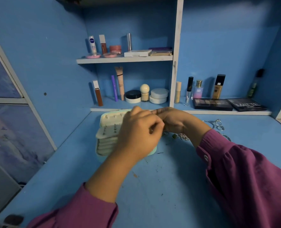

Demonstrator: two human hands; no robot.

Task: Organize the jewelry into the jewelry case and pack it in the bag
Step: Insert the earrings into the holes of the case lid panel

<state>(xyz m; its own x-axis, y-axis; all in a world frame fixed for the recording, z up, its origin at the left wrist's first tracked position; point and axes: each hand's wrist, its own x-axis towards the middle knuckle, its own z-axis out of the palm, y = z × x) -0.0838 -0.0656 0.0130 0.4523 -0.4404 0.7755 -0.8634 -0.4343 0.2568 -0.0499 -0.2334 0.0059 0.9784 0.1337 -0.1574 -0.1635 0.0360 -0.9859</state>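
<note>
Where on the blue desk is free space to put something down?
Free: the desk in front of the jewelry case, between both sleeves, and the strip left of the case. Crowded: right of the case, where loose jewelry lies, and around the left hand and right hand.

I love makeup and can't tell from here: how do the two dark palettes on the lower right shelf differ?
The left palette shows rows of small eyeshadow pans through its top; the right palette has a plain dark lid printed MATTE. The left one lies square to the shelf edge, the right one angled. Both are flat, dark rectangles lying side by side.
</note>
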